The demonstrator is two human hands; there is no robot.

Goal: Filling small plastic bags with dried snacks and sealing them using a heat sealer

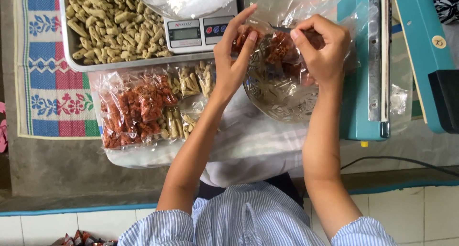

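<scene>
Above the patterned metal bowl (277,100), left hand (233,59) pinches the mouth of a clear plastic bag (282,40) with reddish snacks inside, fingers closed on the film. Right hand (321,48) grip closed on a thin metal spoon (282,29) poking into the bag. Digital scale (198,33) just left. Tray of pale snacks (110,21) and filled packets (143,107) further left; blue sealer (366,64) right.

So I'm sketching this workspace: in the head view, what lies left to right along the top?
Patterned mat → tray of pale snacks → digital scale → left hand → right hand → teal bag sealer.
</scene>
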